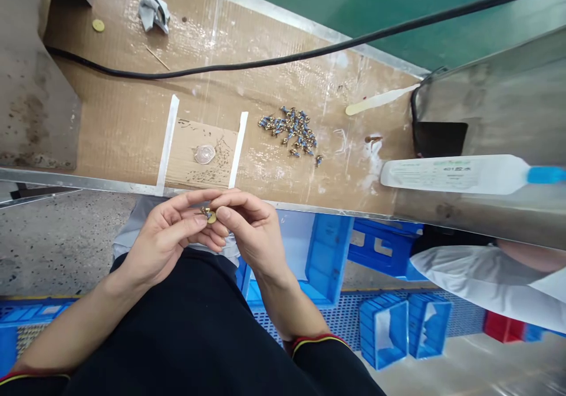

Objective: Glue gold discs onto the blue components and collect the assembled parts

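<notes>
Just off the bench's near edge, my left hand (161,234) and my right hand (252,225) meet with their fingertips close together. Thumb and fingers of the left are closed on a small brass-and-blue metal part (205,211). Right beside it is a small round yellow disc (211,217), at the tips of my right thumb and forefinger; fingers partly hide how it is gripped. On the bench beyond lies a loose pile of similar brass-and-blue parts (294,129). A cardboard square (186,148) between two white tape strips bears a round, shiny clear spot (204,154) and dark marks.
A black cable (247,66) crosses the cardboard-covered bench (115,125). A white bottle with a blue cap (455,173) lies at right, near a pale flat stick (371,104). Far left are a crumpled cloth (154,12) and another yellow disc (98,26). Blue crates (329,254) stand below; a person's white sleeve (481,278) shows at right.
</notes>
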Demonstrator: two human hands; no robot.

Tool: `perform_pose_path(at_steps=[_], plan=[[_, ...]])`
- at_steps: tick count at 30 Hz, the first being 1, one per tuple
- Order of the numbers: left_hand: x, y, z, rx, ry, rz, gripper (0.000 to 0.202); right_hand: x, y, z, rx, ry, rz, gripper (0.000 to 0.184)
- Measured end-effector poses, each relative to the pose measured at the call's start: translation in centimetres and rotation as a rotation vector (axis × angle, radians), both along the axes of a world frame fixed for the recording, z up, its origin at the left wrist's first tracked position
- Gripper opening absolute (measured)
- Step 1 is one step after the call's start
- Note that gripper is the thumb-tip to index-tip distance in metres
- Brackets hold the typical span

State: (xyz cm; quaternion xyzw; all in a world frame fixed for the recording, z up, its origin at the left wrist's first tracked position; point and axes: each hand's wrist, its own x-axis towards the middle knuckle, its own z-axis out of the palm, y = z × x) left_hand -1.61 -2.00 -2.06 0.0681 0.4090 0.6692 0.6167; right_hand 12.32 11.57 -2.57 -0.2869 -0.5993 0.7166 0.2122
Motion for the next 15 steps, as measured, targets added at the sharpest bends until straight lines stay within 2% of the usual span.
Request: perform_pose_path(at_steps=[9,12,15], plan=[[0.16,0.61,0.48,-0.088,-0.253,-0.022,0.038,0.05,-0.08,0.78,-0.266,-0.011,-0.013,0.026],[0.03,0.81,0.35,-0.095,-0.292,-0.035,0.037,0.1,-0.31,0.7,-0.326,0.055,0.0,0.02],[-0.08,0.96,0.07,-0.114,-0.273,-0.04,0.045,0.21,-0.41,0.43,-0.34,0.103,0.016,0.013]])
